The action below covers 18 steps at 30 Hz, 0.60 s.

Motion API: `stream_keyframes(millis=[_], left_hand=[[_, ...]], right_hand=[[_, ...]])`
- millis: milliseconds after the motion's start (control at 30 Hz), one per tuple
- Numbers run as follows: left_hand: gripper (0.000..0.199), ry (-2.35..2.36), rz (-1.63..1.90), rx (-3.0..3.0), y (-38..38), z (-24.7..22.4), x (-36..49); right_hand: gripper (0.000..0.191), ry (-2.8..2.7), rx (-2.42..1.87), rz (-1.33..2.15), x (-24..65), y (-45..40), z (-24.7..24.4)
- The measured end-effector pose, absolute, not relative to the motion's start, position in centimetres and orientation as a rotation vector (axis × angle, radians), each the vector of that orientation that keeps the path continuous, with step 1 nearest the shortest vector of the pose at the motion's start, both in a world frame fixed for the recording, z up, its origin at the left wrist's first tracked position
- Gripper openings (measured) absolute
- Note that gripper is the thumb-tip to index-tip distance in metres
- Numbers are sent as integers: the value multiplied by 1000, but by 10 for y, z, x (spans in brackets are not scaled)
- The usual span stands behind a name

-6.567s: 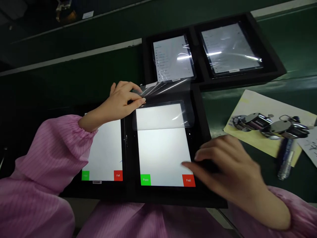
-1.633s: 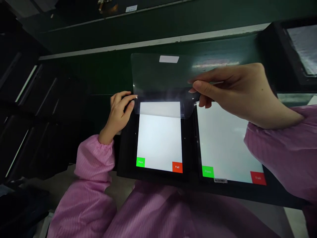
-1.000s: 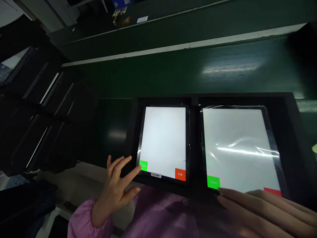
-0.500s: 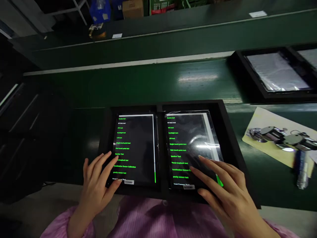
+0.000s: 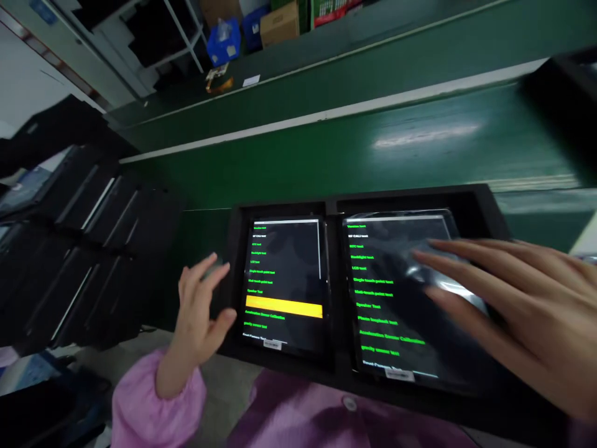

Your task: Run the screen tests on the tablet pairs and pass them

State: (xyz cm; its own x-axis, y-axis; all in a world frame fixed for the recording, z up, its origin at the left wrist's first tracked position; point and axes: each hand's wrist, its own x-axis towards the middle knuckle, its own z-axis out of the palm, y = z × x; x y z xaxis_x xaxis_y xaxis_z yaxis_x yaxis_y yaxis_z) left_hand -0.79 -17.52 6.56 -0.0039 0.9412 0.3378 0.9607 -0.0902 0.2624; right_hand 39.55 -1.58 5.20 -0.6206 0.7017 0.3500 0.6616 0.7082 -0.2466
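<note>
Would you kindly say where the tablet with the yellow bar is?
In the head view, that tablet lies in the left compartment of the black tray, between the left hand and the other tablet.

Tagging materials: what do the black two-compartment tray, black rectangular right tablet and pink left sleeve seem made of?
Black two-compartment tray: probably foam, from its thick, dull walls; perhaps matte plastic.
Black rectangular right tablet: glossy front, glass or clear film, shown by curved glare.
Pink left sleeve: apparently matte fabric, shown by soft folds.
</note>
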Motion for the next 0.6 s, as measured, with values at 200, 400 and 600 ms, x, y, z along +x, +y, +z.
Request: stream_keyframes(millis=[200,400,600], left_hand=[[38,-2199,-626,-2357,-54,65,-11],[44,-2196,-682,-2245,-32,44,-9],[42,-2328,-918,-2170,-27,44,-25]], right_hand=[[43,-2815,-912,210,315,66,49],[42,-2820,-1048,245,304,61,52],[44,-2813,-1083,270,307,61,53]])
